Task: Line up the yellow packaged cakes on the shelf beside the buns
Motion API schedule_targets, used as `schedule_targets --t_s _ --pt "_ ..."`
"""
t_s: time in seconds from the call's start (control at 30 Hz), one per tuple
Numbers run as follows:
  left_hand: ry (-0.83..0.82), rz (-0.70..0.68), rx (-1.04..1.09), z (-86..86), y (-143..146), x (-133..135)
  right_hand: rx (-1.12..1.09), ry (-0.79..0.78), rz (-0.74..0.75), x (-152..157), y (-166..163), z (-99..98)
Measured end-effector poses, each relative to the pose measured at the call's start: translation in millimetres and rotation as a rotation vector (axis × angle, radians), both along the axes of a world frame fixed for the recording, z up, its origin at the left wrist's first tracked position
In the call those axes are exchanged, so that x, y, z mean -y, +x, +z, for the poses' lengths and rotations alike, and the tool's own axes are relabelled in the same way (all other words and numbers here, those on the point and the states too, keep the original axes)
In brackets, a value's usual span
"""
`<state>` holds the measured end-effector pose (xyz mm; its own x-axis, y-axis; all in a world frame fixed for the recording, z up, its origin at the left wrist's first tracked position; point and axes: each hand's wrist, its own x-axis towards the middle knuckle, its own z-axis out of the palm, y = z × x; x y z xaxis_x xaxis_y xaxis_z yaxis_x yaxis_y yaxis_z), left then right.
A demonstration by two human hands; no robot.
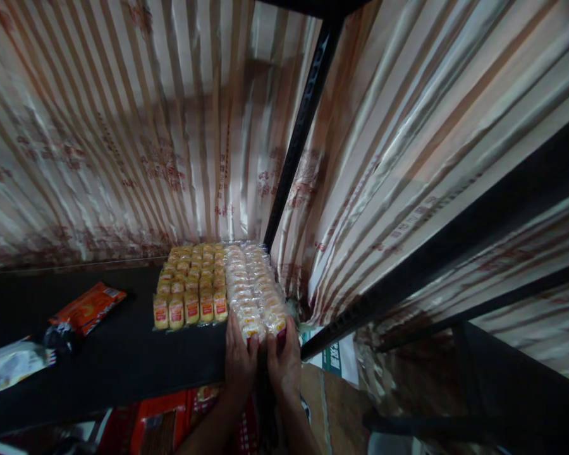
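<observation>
Clasping the pale snack multipack's [252,296] near end, left hand [239,365] and right hand [285,368] are steadying it flush beside the yellow multipack [192,287].

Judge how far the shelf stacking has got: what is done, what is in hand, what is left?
Done: the yellow pack lies flat on the dark shelf. In hand: the left hand and right hand rest on the near end of the pale pack beside it. Left, probably: the orange packet lies loose on the shelf, and red packs sit below.
</observation>
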<state>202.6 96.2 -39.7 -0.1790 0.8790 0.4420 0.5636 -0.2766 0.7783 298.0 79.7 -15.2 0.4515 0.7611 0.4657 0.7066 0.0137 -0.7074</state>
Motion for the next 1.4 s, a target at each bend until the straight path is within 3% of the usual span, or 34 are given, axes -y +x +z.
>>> schedule_targets --t_s 0.27,0.6,0.8,1.03,1.4 --pt "0.004 -0.002 -0.05 0.5 -1.8 0.8 -0.22 -0.065 -0.006 -0.5 -3.2 11.5" --pt "0.016 0.025 -0.053 -1.8 1.6 0.7 -0.147 -0.042 0.003 -3.1 -2.4 9.7" --pt "0.07 0.007 -0.067 0.9 -0.6 3.1 -0.25 -0.047 -0.012 -2.6 -2.0 8.7" --pt "0.009 -0.021 -0.026 8.2 -2.7 6.8 -0.248 -0.04 -0.005 -1.3 -3.0 9.9" --pt "0.146 0.009 -0.199 2.4 0.1 7.0 -0.209 -0.045 -0.015 -1.1 -6.0 5.2"
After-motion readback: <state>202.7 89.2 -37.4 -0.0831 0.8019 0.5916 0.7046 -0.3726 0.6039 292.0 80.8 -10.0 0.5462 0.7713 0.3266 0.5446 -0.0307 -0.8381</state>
